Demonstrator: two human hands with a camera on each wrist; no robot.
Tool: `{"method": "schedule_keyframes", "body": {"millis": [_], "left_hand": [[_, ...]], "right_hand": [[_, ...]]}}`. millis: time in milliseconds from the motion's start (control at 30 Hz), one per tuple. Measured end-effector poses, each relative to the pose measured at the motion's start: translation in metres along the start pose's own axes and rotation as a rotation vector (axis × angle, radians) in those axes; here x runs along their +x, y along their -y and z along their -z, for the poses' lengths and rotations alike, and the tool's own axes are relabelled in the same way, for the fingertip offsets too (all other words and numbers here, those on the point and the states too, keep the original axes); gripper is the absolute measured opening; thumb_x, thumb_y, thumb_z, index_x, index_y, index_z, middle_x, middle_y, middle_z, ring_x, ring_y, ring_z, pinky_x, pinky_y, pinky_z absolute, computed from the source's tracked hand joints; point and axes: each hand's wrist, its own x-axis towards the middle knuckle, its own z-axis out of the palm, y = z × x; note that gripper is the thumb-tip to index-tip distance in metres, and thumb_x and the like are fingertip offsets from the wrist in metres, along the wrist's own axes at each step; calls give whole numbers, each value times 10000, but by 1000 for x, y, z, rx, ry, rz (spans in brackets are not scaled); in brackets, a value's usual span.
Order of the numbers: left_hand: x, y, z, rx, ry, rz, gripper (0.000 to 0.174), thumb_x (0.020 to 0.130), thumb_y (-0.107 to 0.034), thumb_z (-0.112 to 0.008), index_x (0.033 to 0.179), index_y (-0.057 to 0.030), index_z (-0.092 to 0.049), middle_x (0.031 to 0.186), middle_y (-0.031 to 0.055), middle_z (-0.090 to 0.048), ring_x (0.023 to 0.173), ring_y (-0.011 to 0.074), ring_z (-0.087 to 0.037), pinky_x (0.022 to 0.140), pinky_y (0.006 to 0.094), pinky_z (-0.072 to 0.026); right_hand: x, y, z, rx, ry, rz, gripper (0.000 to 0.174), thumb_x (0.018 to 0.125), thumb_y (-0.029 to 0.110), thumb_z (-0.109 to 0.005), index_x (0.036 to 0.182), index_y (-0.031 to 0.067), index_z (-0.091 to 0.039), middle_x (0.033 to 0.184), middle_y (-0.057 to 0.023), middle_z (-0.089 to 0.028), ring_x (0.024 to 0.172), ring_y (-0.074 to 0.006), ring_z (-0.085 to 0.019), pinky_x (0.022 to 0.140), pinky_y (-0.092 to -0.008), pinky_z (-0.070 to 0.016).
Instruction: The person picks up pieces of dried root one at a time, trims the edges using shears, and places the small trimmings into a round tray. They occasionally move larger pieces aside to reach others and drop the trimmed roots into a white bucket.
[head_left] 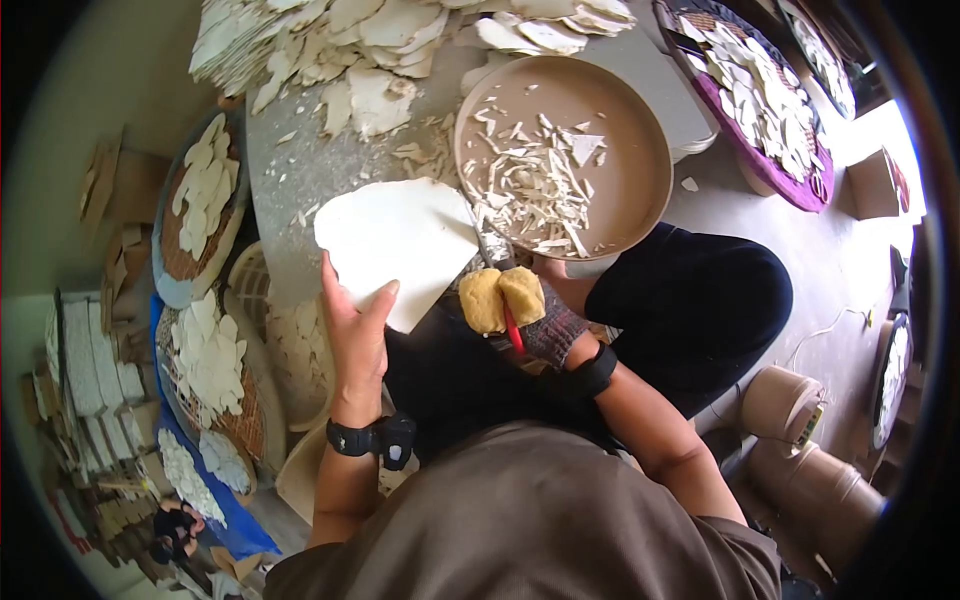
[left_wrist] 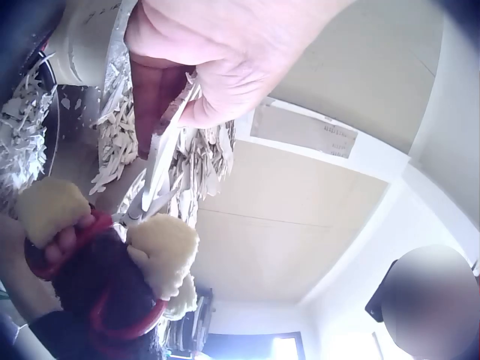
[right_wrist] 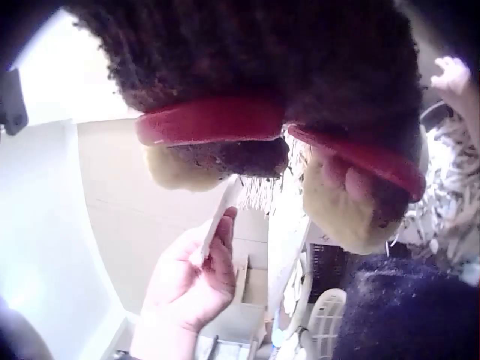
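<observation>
A flat white slab [head_left: 395, 240] with a rounded far edge is pinched at its near edge between the thumb and fingers of my left hand [head_left: 358, 335]. My right hand [head_left: 545, 318], in a dark knitted glove, grips red-handled scissors [head_left: 513, 330], with yellow padding [head_left: 485, 300] around the handles. In the left wrist view the scissor blades [left_wrist: 154, 195] lie at the slab's edge; whether they touch it I cannot tell. The right wrist view shows the slab [right_wrist: 217, 221] edge-on, in my left hand [right_wrist: 191, 289], beyond the red handles [right_wrist: 214, 121].
A round brown tray [head_left: 640, 150] holding thin white offcuts stands at the slab's far right. Stacked white pieces [head_left: 370, 100] lie on the grey table [head_left: 290, 170]. Baskets of flat pieces [head_left: 205, 355] stand on the left, and another round tray [head_left: 760, 100] at the far right.
</observation>
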Motion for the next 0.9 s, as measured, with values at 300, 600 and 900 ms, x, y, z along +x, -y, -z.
{"method": "schedule_keyframes", "body": {"millis": [300, 600, 900], "left_hand": [[-4, 8, 29, 19, -40, 50, 815, 737, 76, -600, 1411, 1, -146, 1340, 162, -339, 1204, 221, -395, 984, 330, -379], [-1, 10, 49, 37, -14, 66, 828, 723, 70, -607, 1411, 2, -150, 1352, 165, -333, 1216, 225, -387, 994, 324, -367], [9, -10, 53, 119, 133, 67, 813, 751, 18, -620, 1416, -1, -153, 1351, 162, -337, 1212, 201, -382, 992, 322, -362]], "right_hand": [[-4, 18, -4, -366, 188, -4, 235, 927, 170, -501, 1074, 3, -576, 1061, -119, -622, 984, -202, -602, 860, -310, -470], [-5, 8, -15, -116, 194, -86, 228, 907, 193, -552, 1072, 41, -591, 1041, -78, -627, 979, -174, -596, 875, -305, -465], [17, 9, -18, 405, 141, -178, 293, 949, 211, -467, 1096, -28, -552, 1076, -108, -603, 993, -199, -591, 868, -316, -478]]}}
